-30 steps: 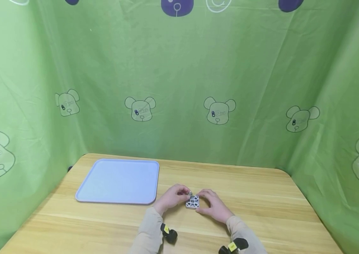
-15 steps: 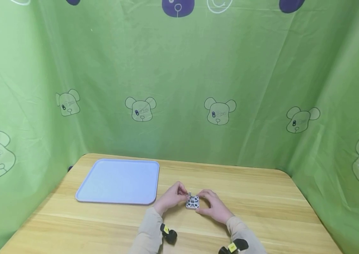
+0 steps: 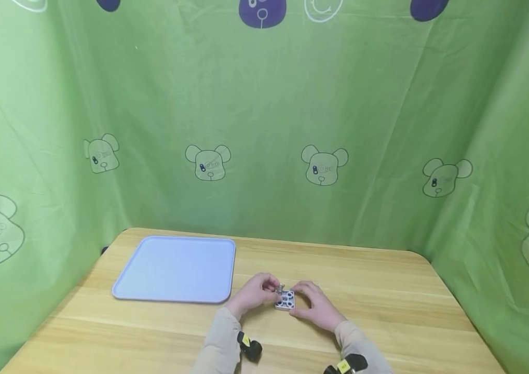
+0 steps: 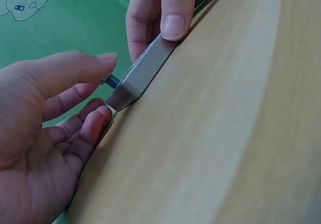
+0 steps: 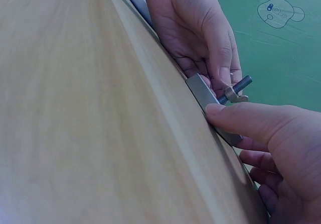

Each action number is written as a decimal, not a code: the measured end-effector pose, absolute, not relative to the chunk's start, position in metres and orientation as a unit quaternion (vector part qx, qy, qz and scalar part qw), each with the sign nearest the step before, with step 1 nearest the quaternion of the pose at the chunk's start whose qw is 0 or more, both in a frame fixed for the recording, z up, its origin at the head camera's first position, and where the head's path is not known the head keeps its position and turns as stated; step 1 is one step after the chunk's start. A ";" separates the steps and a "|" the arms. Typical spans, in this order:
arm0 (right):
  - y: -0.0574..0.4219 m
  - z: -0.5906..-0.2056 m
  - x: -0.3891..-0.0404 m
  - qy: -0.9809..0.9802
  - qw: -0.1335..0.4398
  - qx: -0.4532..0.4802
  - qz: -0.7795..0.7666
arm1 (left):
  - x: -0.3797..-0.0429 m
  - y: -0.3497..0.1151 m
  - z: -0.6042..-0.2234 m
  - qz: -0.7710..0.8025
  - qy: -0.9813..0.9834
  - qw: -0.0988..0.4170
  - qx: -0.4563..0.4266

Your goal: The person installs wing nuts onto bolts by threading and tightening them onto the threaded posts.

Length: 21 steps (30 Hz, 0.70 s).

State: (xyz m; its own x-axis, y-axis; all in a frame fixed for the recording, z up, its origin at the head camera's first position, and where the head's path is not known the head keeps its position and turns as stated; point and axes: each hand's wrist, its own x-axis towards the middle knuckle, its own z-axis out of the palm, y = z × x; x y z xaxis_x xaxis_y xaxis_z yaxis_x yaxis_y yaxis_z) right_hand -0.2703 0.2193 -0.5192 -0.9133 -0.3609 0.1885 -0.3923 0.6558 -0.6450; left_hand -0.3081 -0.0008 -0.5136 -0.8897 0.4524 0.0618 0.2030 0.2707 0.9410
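A small square metal block [image 3: 285, 301] with several round holes lies on the table between the two hands. From its far left corner stands a threaded bolt [image 5: 244, 83], carrying a brass-coloured wing nut [image 5: 234, 95]. My left hand [image 3: 253, 294] pinches at the wing nut with thumb and forefinger; its other fingers curl beside the block, as the left wrist view shows. My right hand [image 3: 316, 307] holds the block by its edges, the thumb on the near side and fingers on the far side. Fingers partly hide the nut in the left wrist view.
A light blue tray [image 3: 175, 269] lies at the left of the wooden table [image 3: 362, 280]. Green curtains [image 3: 264, 208] with bear prints hang round the back and sides. Black wrist cameras sit on both sleeves.
The left fingers drew back and up from the bolt half a second ago, and now lie lower, over it again. The right hand keeps its hold; the block stays in place.
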 end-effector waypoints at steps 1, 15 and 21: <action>0.219 -0.519 -0.271 -0.910 0.023 0.208 0.358 | -0.308 -0.001 -0.514 0.562 0.793 0.107 0.209; 0.218 -0.519 -0.269 -0.910 0.030 0.202 0.360 | -0.304 -0.003 -0.508 0.516 0.819 0.080 0.239; 0.219 -0.518 -0.269 -0.908 0.023 0.206 0.365 | -0.303 -0.002 -0.507 0.522 0.814 0.086 0.240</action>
